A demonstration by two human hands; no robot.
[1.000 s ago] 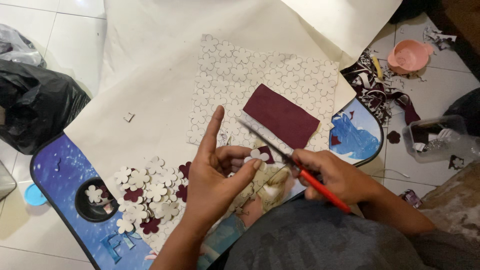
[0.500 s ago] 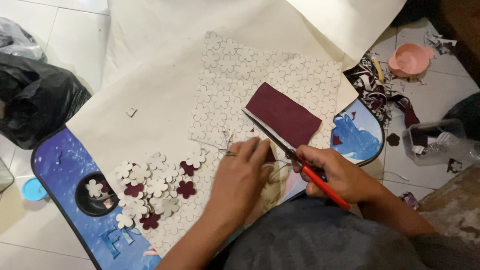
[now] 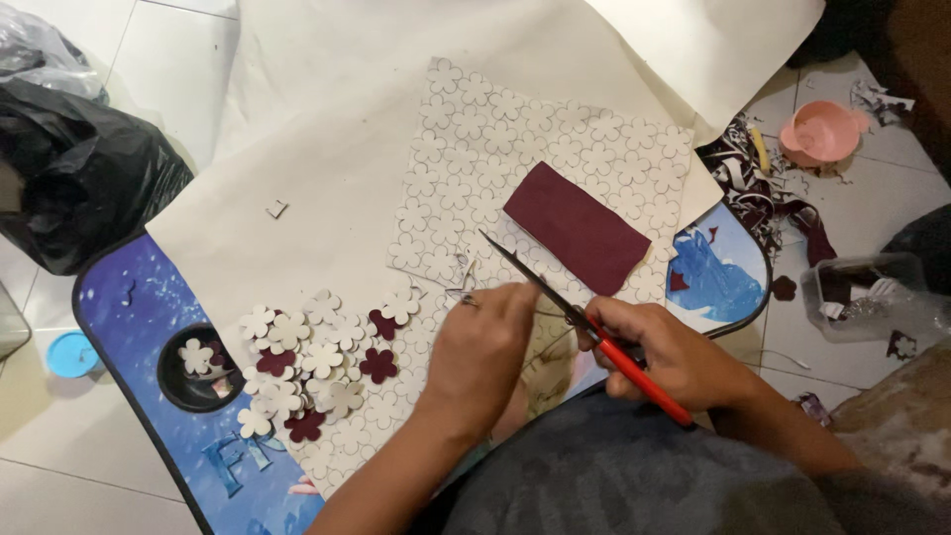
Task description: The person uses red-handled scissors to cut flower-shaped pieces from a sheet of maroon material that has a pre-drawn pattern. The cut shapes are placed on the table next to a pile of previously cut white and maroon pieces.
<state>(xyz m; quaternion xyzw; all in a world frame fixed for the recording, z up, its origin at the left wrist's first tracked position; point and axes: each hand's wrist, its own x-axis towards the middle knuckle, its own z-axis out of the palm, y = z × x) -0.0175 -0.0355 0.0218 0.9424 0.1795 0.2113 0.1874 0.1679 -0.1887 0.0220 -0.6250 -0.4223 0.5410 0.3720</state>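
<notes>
My right hand (image 3: 666, 349) grips red-handled scissors (image 3: 584, 329), their dark blades pointing up and left over a cream sheet patterned with flower outlines (image 3: 535, 159). My left hand (image 3: 482, 349) lies palm down on that sheet's near edge, fingers curled at the blade tips; whether it pinches anything is hidden. A maroon rectangle of fabric (image 3: 577, 226) rests on the sheet just beyond the scissors. To the left of my left hand lies a pile of cut-out cream and maroon flowers (image 3: 309, 359).
A blue printed lap table (image 3: 139, 337) with a round cup hole carries the work. Large cream sheets (image 3: 347, 119) cover its far side. A black plastic bag (image 3: 79, 168) sits left; fabric scraps, a pink bowl (image 3: 820, 131) and a clear box (image 3: 862, 297) sit right.
My left hand has turned from raised with a finger pointing up to flat and palm down on the sheet. The scissors have stayed nearly in place.
</notes>
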